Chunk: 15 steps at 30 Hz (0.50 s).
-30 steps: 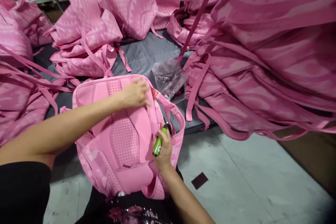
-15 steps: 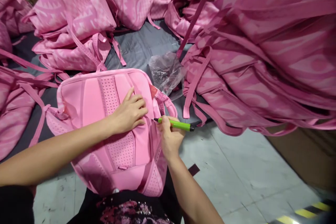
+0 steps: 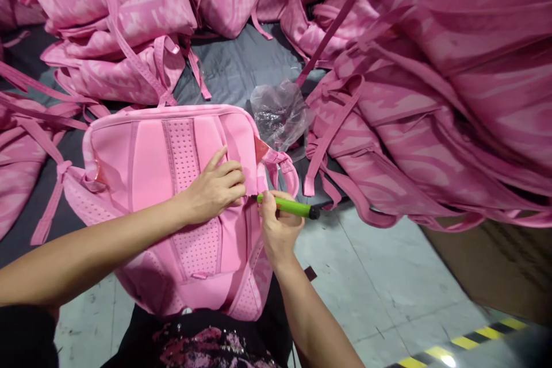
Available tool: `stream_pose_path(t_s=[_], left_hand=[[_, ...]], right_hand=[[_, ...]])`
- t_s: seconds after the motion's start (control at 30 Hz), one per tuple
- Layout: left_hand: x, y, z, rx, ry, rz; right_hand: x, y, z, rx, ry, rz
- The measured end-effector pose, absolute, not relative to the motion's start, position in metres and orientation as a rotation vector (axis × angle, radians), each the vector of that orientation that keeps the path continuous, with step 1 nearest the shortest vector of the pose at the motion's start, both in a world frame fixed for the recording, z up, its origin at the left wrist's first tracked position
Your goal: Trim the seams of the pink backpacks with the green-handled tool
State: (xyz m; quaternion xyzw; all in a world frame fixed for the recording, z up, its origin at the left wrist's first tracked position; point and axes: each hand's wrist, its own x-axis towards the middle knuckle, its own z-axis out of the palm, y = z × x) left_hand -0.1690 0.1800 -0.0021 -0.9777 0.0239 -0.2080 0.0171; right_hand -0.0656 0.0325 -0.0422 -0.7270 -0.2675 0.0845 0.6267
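Note:
A pink backpack (image 3: 146, 167) lies back side up, half on my lap and half on the dark mat. My left hand (image 3: 215, 187) presses on its padded back panel, fingers pinching the fabric at the right seam. Beside it, my right hand (image 3: 278, 227) is closed round a green pen-like tool (image 3: 287, 206) lying sideways, its tip at the seam next to my left fingers. The backpack's right shoulder strap (image 3: 280, 164) loops out just above the tool.
Heaps of pink patterned backpacks (image 3: 431, 86) surround the dark grey mat (image 3: 241, 69) on the left, back and right. A crumpled clear plastic bag (image 3: 280, 112) lies by the backpack's top right corner. Grey floor with yellow-black tape (image 3: 470, 339) is at lower right.
My right hand turned the green tool from upright to sideways and brought its tip to the seam. My left hand slid down the back panel toward it. The view tilted down slightly.

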Motion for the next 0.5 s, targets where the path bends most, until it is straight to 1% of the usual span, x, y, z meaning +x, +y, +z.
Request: stream_pose_path(t_s=[0.1,0.5], left_hand=[[-0.169,0.179,-0.002,-3.044,0.057,-0.610],[-0.164,0.179,-0.005,-3.004,0.061,-0.678]], right_hand=[[-0.065,0.032,-0.041,-1.670,-0.649,0.205],[-0.053,0.031,-0.048,-1.640,-0.769,0.178]])
